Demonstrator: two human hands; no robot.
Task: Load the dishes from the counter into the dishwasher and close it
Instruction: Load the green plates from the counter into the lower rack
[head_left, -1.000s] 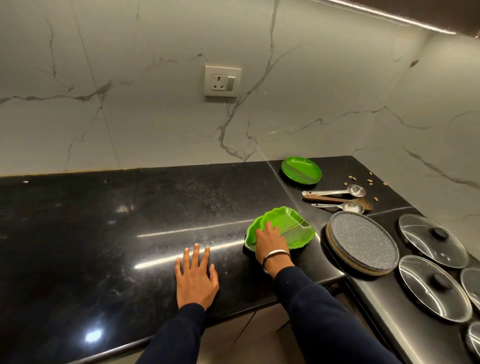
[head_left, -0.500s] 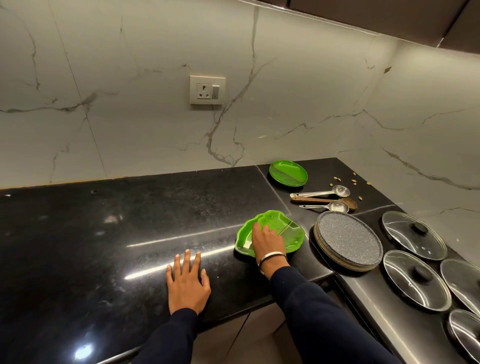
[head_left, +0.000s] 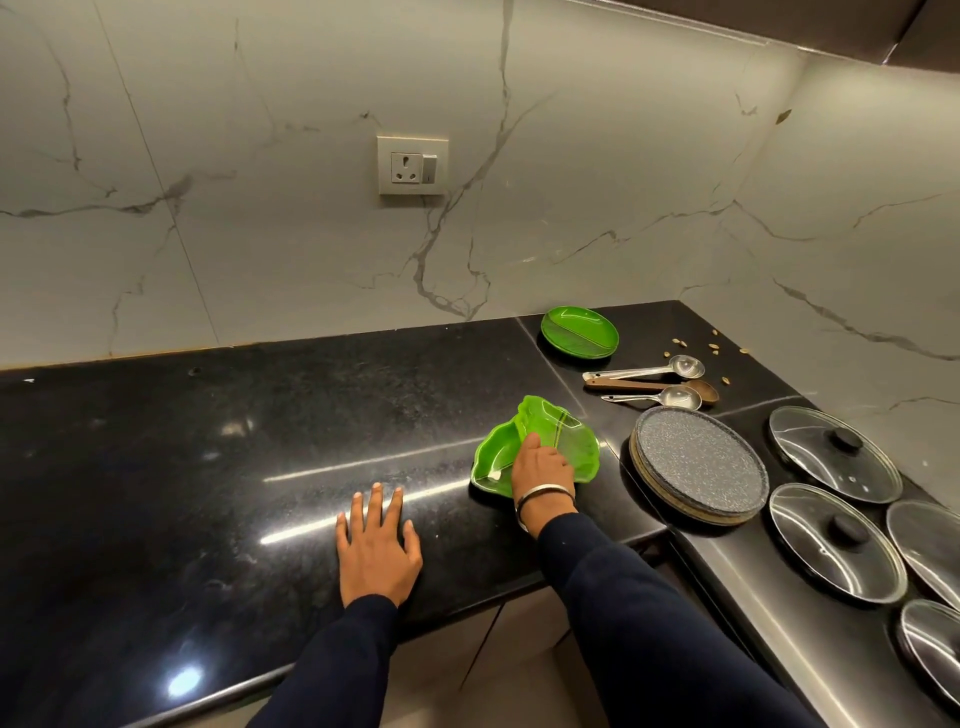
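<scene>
The left hand (head_left: 376, 548) is lying flat on the black surface (head_left: 156, 467), fingers spread and grasping nothing. Just beyond, the right hand (head_left: 543, 467) is gripping the near rim of the leaf-shaped green dish (head_left: 571, 441), which is tilting slightly near the front edge. Held by one rim only, it could slip and drop. Farther right, the speckled plates (head_left: 698, 462) and glass lids (head_left: 831, 452) are waiting; behind, spoons (head_left: 644, 371) and an oval green plate (head_left: 579, 332). No legible writing is showing.

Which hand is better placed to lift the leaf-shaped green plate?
The right hand: it already rests on the leaf-shaped green plate. The left hand lies flat on the counter, apart from it.
</scene>
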